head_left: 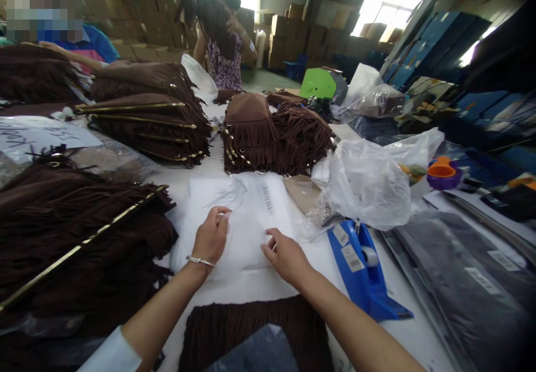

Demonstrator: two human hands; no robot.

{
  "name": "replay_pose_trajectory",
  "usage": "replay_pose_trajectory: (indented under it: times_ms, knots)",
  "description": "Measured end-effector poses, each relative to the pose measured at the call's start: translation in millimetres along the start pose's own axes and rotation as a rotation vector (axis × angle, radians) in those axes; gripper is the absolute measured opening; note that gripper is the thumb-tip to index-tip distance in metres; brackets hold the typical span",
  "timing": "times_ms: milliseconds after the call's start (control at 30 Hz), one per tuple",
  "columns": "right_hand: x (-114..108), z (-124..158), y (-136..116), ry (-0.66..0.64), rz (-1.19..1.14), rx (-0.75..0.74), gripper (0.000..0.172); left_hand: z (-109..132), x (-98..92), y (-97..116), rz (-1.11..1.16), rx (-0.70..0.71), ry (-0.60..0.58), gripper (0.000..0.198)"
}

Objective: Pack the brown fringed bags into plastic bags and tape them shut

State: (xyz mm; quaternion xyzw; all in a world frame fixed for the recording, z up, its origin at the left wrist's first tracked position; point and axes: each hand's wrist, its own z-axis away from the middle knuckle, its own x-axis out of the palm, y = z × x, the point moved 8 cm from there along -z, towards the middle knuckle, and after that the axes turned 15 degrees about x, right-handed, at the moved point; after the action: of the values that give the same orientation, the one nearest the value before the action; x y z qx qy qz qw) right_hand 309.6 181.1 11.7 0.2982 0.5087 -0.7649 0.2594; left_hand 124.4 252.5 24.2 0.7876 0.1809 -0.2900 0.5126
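A white printed bag (243, 221) with a drawing and a barcode lies flat on the white table (293, 282) in front of me. My left hand (211, 237), a thin bracelet at its wrist, rests on the bag's left part with fingers curled, pinching the material. My right hand (285, 254) presses on the bag's right part, fingers bent against it. A brown fringed piece (234, 322) lies at the near table edge, between my forearms.
Stacks of brown fringed bags with gold bars (142, 120) (268, 132) fill the left and centre. A blue tape dispenser (360, 266) sits right of my hand, crumpled clear plastic bags (368, 182) behind it. A person (220, 31) stands at the back; cardboard boxes line the walls.
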Motion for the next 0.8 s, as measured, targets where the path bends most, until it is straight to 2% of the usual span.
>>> replay_pose_trajectory:
  times_ms: [67,100,133,167,233,300,367,433,500,533,567,600,667,733,800]
  knots:
    - [-30,20,-27,0.233,0.115,-0.209,0.064,1,-1.0,16,-0.054,0.04,0.002,0.025]
    - [-40,29,-43,0.333,0.185,-0.322,0.069,4,1.6,27,-0.09,0.084,-0.025,0.025]
    - [-45,34,-57,0.388,0.258,-0.415,0.065,7,5.7,40,-0.141,0.141,-0.074,0.026]
    - [-45,34,-67,0.386,0.329,-0.47,0.054,12,11.2,52,-0.207,0.206,-0.144,0.028]
    - [-38,22,-75,0.301,0.464,-0.487,0.033,22,21.6,66,-0.387,0.305,-0.337,0.031]
    - [-35,8,-70,0.235,0.535,-0.445,0.028,31,20.0,61,-0.551,0.297,-0.514,0.022]
    - [-43,4,-54,0.256,0.528,-0.379,0.031,36,0.2,42,-0.655,0.221,-0.589,0.022]
    - [-60,12,-26,0.338,0.442,-0.287,0.035,42,-32.0,19,-0.743,0.146,-0.553,0.03]
    - [-78,29,13,0.43,0.249,-0.153,0.035,52,-66.0,-5,-0.737,0.002,-0.434,0.028]
    - [-83,39,37,0.452,0.097,-0.073,0.035,63,-77.0,-18,-0.608,-0.115,-0.367,0.024]
    - [-84,48,63,0.452,-0.095,0.019,0.036,75,-79.8,-31,-0.391,-0.244,-0.309,0.021]
    - [-79,55,89,0.408,-0.319,0.117,0.041,90,-73.5,-40,-0.127,-0.367,-0.261,0.022]
    - [-59,63,129,0.278,-0.782,0.261,0.055,112,-41.2,-44,0.36,-0.521,-0.223,0.034]
    - [-39,64,149,0.154,-1.146,0.314,0.063,118,-5.3,-37,0.598,-0.547,-0.234,0.043]
    - [-25,60,155,0.046,-1.321,0.328,0.057,113,25.3,-30,0.753,-0.534,-0.26,0.042]
